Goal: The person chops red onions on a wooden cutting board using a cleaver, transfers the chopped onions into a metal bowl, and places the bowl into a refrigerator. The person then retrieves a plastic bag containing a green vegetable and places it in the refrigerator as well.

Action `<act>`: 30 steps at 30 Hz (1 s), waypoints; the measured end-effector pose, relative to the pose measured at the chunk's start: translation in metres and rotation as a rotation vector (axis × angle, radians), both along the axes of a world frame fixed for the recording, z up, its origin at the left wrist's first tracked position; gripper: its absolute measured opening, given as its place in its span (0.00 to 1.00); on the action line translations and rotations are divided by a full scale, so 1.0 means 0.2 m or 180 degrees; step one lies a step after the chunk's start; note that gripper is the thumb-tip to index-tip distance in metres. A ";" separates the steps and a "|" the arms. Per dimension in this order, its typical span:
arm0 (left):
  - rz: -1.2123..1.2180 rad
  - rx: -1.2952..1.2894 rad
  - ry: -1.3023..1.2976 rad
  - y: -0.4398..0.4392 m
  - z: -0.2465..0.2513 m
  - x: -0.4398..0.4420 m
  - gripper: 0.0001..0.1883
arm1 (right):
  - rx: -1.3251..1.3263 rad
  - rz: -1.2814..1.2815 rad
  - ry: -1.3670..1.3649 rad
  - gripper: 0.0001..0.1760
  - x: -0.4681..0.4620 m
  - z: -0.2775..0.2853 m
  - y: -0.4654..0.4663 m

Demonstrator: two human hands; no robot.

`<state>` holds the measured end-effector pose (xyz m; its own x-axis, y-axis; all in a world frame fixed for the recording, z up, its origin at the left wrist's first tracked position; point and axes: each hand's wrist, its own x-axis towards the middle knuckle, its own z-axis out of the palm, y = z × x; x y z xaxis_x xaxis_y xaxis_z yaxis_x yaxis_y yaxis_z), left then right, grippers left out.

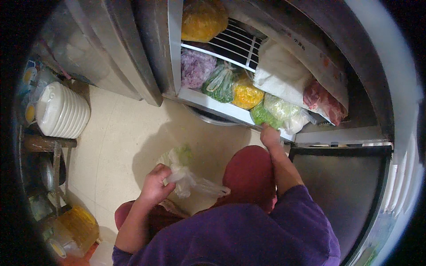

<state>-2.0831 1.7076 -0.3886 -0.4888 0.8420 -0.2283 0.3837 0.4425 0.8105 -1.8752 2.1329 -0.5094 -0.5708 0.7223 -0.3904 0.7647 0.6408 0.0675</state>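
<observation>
My left hand [158, 183] is closed on the gathered top of a translucent plastic bag [179, 176] with pale green contents, held above the floor. My right hand [270, 134] reaches to the edge of an open refrigerator and touches a bag of bright green vegetables [263, 114]; its fingertips are partly hidden. Beside that bag lie a bag of pale green food [281, 106] and a bag of yellow food [247, 94]. Farther left are a tied bag of green vegetables [219, 84] and a bag of purple pieces [197, 68].
Above the bags, a white wire shelf [229, 40] bears a bag of orange-yellow food [203, 21]. A white sack [283, 69] and raw meat [322, 99] lie at the right. A refrigerator door [339, 199], stacked white containers [63, 111] and an oil jug [75, 229] stand around.
</observation>
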 end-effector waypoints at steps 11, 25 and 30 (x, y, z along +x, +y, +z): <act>-0.0016 0.0056 -0.0026 0.01 0.02 0.01 0.14 | 0.0192 -0.0008 0.0193 0.24 -0.02 -0.11 0.11; -0.0026 -0.0022 -0.0281 -0.02 0.04 0.00 0.14 | 0.1491 0.0102 0.1416 0.33 -0.09 0.32 0.14; -0.0115 0.0113 -0.0070 -0.03 0.00 0.01 0.15 | 0.1402 0.0087 0.0791 0.32 -0.15 0.22 0.31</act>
